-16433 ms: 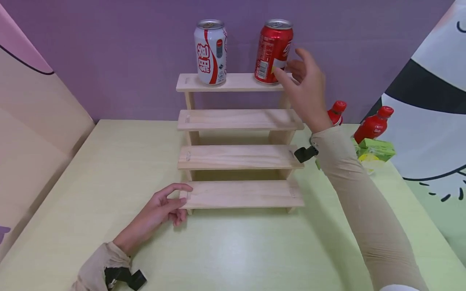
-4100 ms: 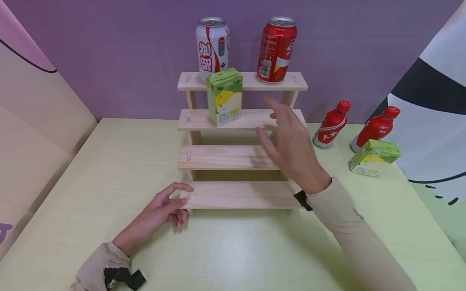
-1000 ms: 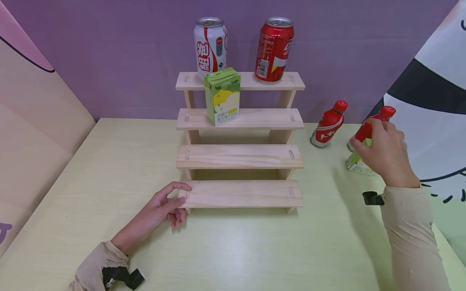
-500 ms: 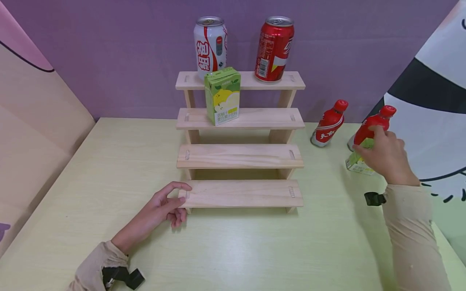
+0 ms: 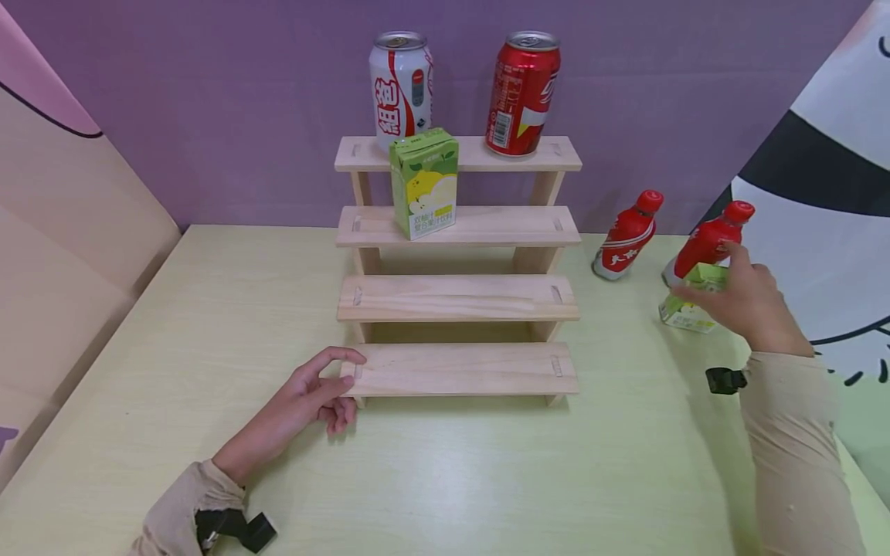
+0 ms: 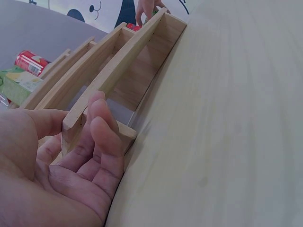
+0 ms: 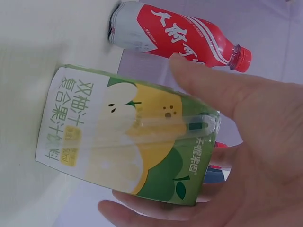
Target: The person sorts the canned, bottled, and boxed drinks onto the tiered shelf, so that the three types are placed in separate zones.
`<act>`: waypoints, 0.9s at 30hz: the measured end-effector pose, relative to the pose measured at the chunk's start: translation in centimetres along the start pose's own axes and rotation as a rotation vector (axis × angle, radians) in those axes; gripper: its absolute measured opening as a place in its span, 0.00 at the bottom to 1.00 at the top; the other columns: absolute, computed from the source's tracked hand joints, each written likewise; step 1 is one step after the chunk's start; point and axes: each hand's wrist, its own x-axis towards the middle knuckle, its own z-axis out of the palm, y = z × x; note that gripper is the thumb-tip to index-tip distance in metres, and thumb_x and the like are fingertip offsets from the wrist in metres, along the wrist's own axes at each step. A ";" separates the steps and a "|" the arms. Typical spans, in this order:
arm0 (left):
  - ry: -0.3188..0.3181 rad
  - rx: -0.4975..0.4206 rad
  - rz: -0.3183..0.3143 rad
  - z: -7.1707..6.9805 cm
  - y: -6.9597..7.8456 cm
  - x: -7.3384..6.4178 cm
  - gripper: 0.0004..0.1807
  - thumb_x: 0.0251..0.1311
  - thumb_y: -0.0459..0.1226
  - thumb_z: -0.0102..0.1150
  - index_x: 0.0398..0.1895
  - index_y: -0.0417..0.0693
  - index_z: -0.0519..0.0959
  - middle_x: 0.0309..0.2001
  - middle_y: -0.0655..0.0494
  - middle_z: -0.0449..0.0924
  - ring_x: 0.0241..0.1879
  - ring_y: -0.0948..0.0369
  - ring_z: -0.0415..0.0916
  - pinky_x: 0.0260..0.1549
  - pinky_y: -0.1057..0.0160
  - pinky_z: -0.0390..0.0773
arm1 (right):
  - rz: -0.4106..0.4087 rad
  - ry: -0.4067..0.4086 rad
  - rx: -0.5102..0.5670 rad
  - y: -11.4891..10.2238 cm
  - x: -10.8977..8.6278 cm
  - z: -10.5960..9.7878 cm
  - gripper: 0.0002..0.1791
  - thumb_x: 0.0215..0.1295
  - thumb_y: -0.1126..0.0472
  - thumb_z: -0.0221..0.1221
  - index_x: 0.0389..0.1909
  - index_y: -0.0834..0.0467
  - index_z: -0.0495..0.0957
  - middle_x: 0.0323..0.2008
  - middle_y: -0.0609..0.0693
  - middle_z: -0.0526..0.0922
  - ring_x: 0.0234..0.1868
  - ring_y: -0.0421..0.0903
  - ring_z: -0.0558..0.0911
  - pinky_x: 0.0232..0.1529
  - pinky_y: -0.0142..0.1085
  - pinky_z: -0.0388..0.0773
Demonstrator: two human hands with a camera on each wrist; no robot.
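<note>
My right hand [image 5: 751,305] is spread around a green juice box [image 5: 684,315] standing on the table at the right. In the right wrist view the thumb [image 7: 215,87] lies along one side of the box and the fingers along the other; one fingertip is clear of it. My left hand [image 5: 306,401] grips the front left corner of a four-step wooden shelf [image 5: 459,369], index finger on top. A second juice box [image 5: 426,185] stands on the step below the top. A white can [image 5: 402,93] and a red can [image 5: 523,96] stand on the top step.
Two red drink bottles, a left bottle [image 5: 626,238] and a right bottle [image 5: 709,241], lean behind the right juice box. A purple backdrop [image 5: 264,116] rises behind the table [image 5: 431,479]. A printed panel [image 5: 827,170] borders the right side.
The second juice box has appeared on the shelf since the oldest frame. My right hand has gone from the shelf to the other box, its thumb and index spreading wider. My left hand stays.
</note>
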 end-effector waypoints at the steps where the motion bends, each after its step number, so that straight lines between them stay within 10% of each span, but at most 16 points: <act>1: 0.000 -0.001 -0.002 0.0 0.0 0.0 0.19 0.77 0.41 0.47 0.65 0.48 0.63 0.27 0.35 0.79 0.23 0.58 0.75 0.21 0.62 0.77 | -0.004 0.002 0.001 0.0 0.0 0.0 0.62 0.59 0.38 0.66 0.73 0.71 0.38 0.60 0.79 0.53 0.60 0.77 0.55 0.38 0.71 0.72; 27: 0.004 0.009 0.004 0.1 0.1 -0.1 0.18 0.77 0.40 0.47 0.65 0.49 0.63 0.27 0.37 0.80 0.24 0.57 0.75 0.21 0.61 0.78 | -0.142 0.062 -0.054 -0.4 0.2 0.6 0.43 0.58 0.52 0.70 0.60 0.76 0.59 0.51 0.75 0.66 0.51 0.74 0.64 0.34 0.60 0.79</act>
